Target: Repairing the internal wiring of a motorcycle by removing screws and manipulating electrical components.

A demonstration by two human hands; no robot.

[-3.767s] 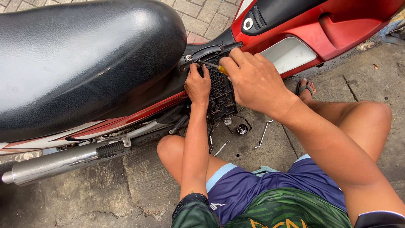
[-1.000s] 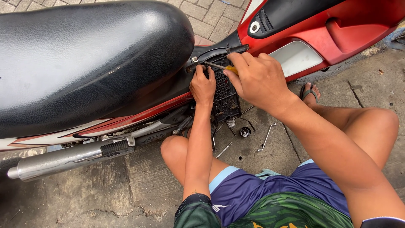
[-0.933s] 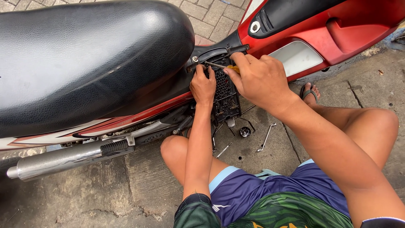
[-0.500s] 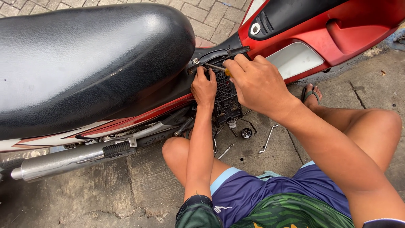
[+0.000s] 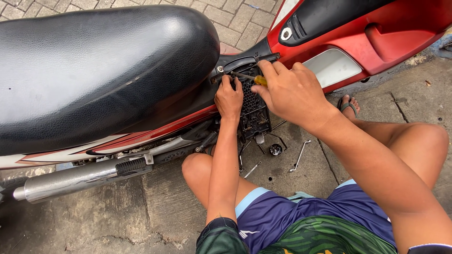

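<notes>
I sit on the ground beside a red motorbike (image 5: 386,37) with a big black seat (image 5: 99,70). My right hand (image 5: 292,91) grips a yellow-handled screwdriver (image 5: 252,78) whose shaft points left toward the black frame just under the seat's front. My left hand (image 5: 229,98) presses against the black grille-like cover (image 5: 254,110) on the bike's side, fingers curled at its upper left edge beside the screwdriver tip.
A chrome exhaust pipe (image 5: 75,178) runs low on the left. On the concrete lie a bent metal wrench (image 5: 300,155), a small round black part (image 5: 275,149) and a thin tool (image 5: 252,169). My sandalled foot (image 5: 347,104) rests near the bike. Paving bricks lie beyond.
Both hands stay at the black cover with the screwdriver in place. The view has shifted slightly; the hands show only small movements.
</notes>
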